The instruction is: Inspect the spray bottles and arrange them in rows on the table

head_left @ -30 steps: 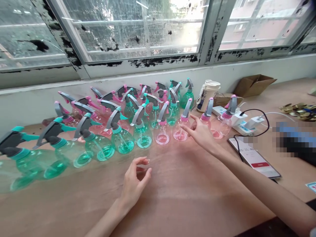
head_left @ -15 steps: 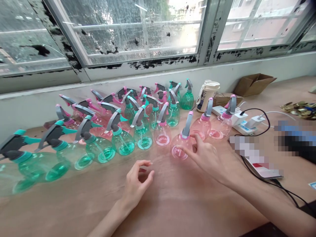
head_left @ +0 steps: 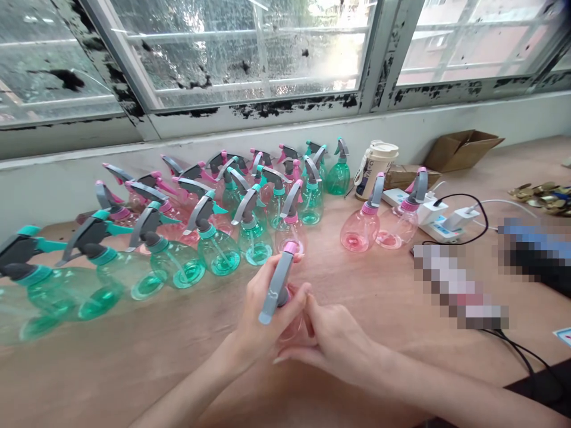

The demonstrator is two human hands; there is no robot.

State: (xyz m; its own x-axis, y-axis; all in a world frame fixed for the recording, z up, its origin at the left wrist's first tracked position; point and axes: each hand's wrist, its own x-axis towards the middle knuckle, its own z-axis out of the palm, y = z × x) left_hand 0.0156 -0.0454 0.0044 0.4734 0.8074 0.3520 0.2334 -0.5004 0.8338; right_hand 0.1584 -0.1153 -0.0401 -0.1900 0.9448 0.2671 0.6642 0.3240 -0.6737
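A pink spray bottle [head_left: 293,328] with a grey and pink trigger head is between my hands, close to me. My left hand [head_left: 263,297] is closed around its neck, just below the spray head. My right hand [head_left: 334,333] grips the bottle's body from the right, and its fingers partly hide the pink plastic. Beyond my left hand, another pink spray bottle [head_left: 285,235] stands at the end of the front row. Two more pink bottles stand to the right, one of them a pink spray bottle [head_left: 359,229] nearer to my right hand.
Several green spray bottles [head_left: 218,252] line the left side, with pink and green ones behind. A tumbler [head_left: 377,169], a cardboard box [head_left: 461,151] and a power strip [head_left: 439,229] with cables stand at the back right. A blurred-out flat device [head_left: 459,291] lies on the right.
My right hand has brought the pink spray bottle left and towards me from beside the two pink ones. My left hand, open before, has closed around its neck.
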